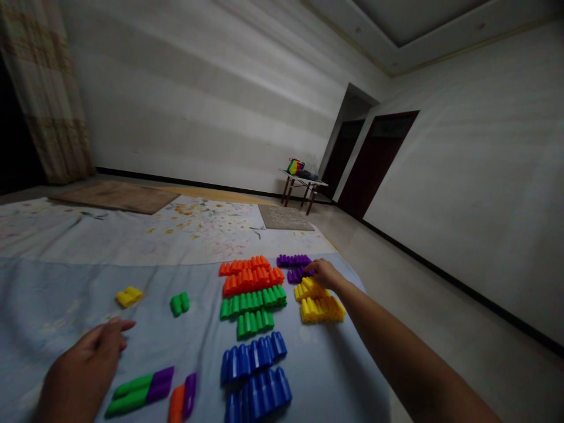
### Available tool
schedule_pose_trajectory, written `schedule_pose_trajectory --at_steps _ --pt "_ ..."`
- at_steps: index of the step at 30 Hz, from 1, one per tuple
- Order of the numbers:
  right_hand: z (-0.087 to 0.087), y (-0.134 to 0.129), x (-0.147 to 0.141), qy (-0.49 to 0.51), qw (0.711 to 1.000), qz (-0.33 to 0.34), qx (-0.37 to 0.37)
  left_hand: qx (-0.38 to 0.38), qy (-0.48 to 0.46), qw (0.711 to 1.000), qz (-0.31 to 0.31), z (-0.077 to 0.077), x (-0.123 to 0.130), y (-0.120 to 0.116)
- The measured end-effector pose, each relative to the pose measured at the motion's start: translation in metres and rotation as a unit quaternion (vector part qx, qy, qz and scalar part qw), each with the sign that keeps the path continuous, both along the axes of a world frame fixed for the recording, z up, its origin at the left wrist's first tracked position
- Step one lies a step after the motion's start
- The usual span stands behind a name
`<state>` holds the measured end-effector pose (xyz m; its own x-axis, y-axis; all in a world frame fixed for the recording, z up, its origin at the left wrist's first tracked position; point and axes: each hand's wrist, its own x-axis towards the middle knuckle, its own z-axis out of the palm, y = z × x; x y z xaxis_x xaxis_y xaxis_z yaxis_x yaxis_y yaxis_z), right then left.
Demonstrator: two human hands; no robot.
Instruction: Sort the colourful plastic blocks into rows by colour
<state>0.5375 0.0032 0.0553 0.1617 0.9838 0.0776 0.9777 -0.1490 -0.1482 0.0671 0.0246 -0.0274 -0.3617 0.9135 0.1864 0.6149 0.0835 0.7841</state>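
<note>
Your right hand (325,274) is reaching onto the purple pieces (293,259) right of the orange pieces (249,279), the view not showing whether it's gripping any, so be pinching lightly, sparing the yellow pieces (321,309), while your left hand (83,365) is hanging loosely open, left of the orange pieces.

We see smooth, glossy plastic on the blue pieces (254,356) and a softer sheen on the yellow plastic pieces (321,309) near the right edge of the matt, creased cloth (200,338); beyond that edge we find a smooth, faintly shiny floor (434,294)
</note>
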Motion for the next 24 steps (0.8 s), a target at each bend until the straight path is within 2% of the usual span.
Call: schedule_pose_trajectory --at_steps 3,6,8,11,15,19,22,24 --pt "0.01 -0.005 -0.008 0.005 1.0 0.002 0.03 -0.044 -0.029 0.998 -0.015 0.015 0.004 -0.008" --pt "0.02 -0.012 -0.027 0.023 0.997 0.027 0.065 -0.03 -0.044 0.998 -0.038 0.027 0.01 -0.017" --pt "0.024 -0.017 -0.049 0.052 0.991 0.074 0.097 -0.017 -0.061 0.997 -0.047 0.032 0.013 -0.022" --pt "0.026 -0.029 -0.095 0.098 0.971 0.18 0.121 -0.007 -0.075 0.996 -0.037 0.035 0.016 -0.025" --pt "0.029 -0.049 -0.166 0.117 0.943 0.305 0.06 0.007 -0.082 0.996 -0.042 0.036 0.017 -0.027" --pt "0.034 -0.065 -0.219 0.086 0.938 0.335 0.0 0.01 -0.094 0.995 -0.04 0.031 0.015 -0.024" --pt "0.038 -0.061 -0.223 0.073 0.942 0.327 0.008 0.002 -0.105 0.994 -0.033 0.028 0.013 -0.021" --pt "0.04 -0.051 -0.206 0.083 0.952 0.293 0.038 -0.006 -0.101 0.994 -0.039 0.029 0.013 -0.02"
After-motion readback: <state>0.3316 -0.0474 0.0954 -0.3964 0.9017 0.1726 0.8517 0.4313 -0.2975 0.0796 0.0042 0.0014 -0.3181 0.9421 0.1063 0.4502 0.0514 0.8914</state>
